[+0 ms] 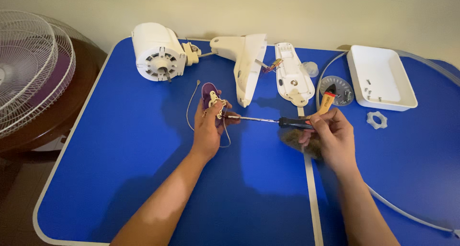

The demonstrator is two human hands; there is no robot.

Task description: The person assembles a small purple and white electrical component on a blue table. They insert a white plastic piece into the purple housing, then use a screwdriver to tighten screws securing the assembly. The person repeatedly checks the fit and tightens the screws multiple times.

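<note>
Here the left hand (209, 128) holds a small purple plastic switch part with cream fittings (212, 100) just above the blue folding surface (143, 145), fingers wrapped around it. The right hand (330, 131) has its fingers closed on the black-and-red handle of a slim metal-shafted screwdriver (268, 120), whose tip meets the part. A white cylindrical fan motor housing (155, 52) lies well apart, near the wall.

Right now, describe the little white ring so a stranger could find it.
Start at the blue table, far right side. Just below the white tray lies a small white ring. Its scalloped, gear-like rim sets it apart from the grey disc nearby.
</note>
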